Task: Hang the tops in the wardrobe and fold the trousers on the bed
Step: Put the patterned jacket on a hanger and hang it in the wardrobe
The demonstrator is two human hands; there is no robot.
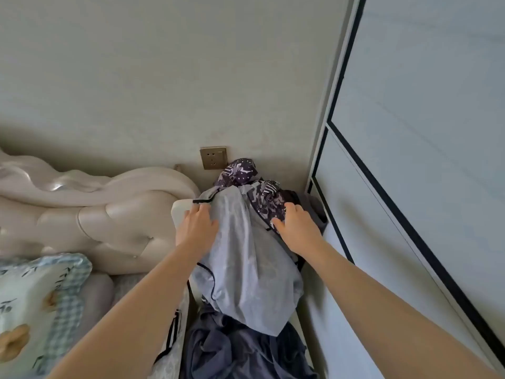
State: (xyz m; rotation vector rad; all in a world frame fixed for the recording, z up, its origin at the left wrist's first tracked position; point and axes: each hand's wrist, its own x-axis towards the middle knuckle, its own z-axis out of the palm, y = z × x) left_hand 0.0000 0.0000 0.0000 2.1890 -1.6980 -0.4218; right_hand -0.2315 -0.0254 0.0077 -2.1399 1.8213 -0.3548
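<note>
Reaching into the corner, both arms go for the heap of clothes piled between the cream padded leather headboard (109, 214) and the pale grey wardrobe door with black trim (410, 160). The left hand (198, 225) lies on the left edge of the pale blue-grey striped top (246, 258), fingers fairly straight and close together near its dark-piped collar, thumb out on the cloth. The right hand (296, 225) rests on the purple patterned garment (266, 199), fingers loosely spread, thumb wide, nothing pinched. That striped top drapes over the heap, the purple piece bunched behind it below the brass-coloured wall socket (213, 157). Lower down, a dark slate-blue crumpled garment (232, 351) spills out. On the bed at left, a checked-border printed pillow (35, 296).
</note>
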